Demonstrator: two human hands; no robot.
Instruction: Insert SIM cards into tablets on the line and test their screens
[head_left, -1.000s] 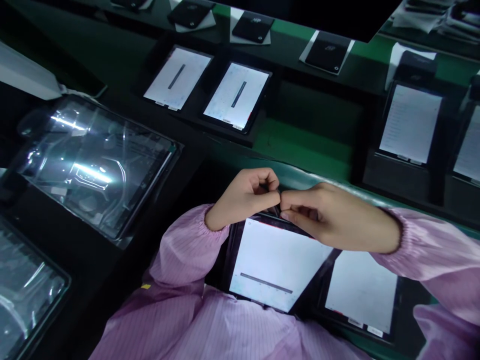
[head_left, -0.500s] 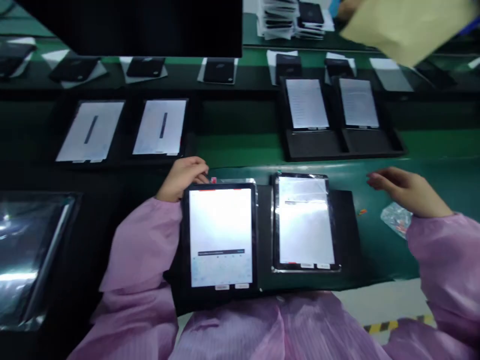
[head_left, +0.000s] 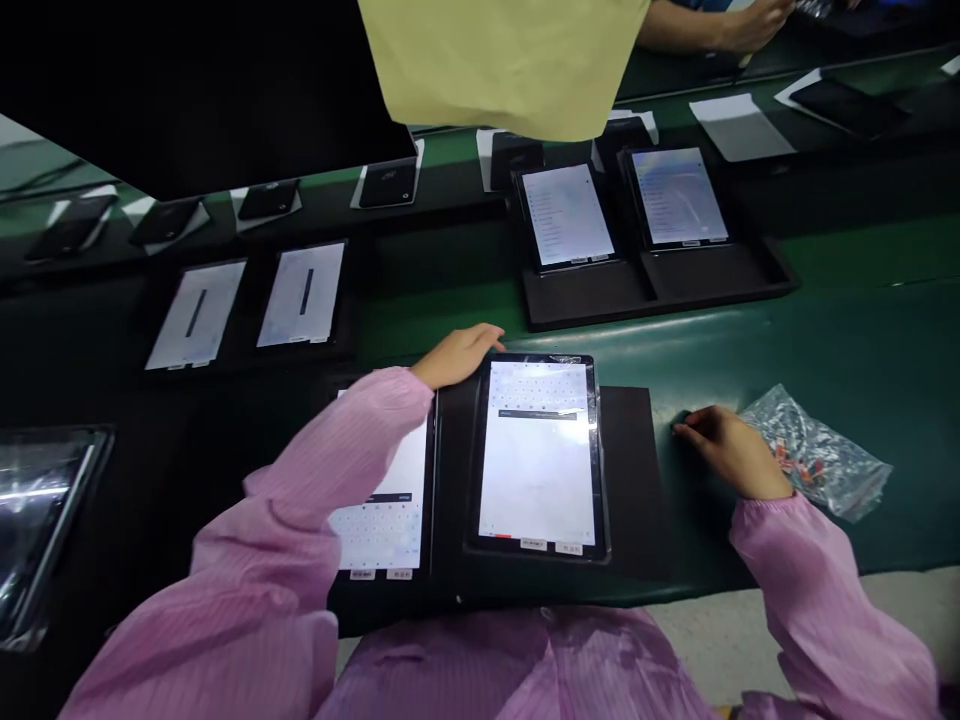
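My left hand (head_left: 461, 357) is at the top left corner of a tablet (head_left: 536, 455) with a lit white screen, its fingers stretched out and seemingly touching the edge. That tablet lies flat on a black mat (head_left: 630, 470). Under my left forearm a second lit tablet (head_left: 379, 535) is partly covered. To the right of the mat, my right hand (head_left: 731, 450) is low over the green table, thumb and fingertips pinched together; what is between them is hidden. Beside it lies a clear plastic bag (head_left: 832, 460) with small orange-red pieces in it.
Two lit tablets (head_left: 304, 290) stand at the back left, two more (head_left: 568, 215) in a black divided tray (head_left: 660, 300). A dark monitor (head_left: 210, 90) and a yellow sheet (head_left: 510, 65) hang overhead. Wrapped panels (head_left: 45, 520) lie at left. Another person's hand (head_left: 754, 25) is at top right.
My view has shifted. My left hand has gone from the left tablet to the right one. My right hand has come down to the table, where a small orange piece lay; that piece no longer shows.
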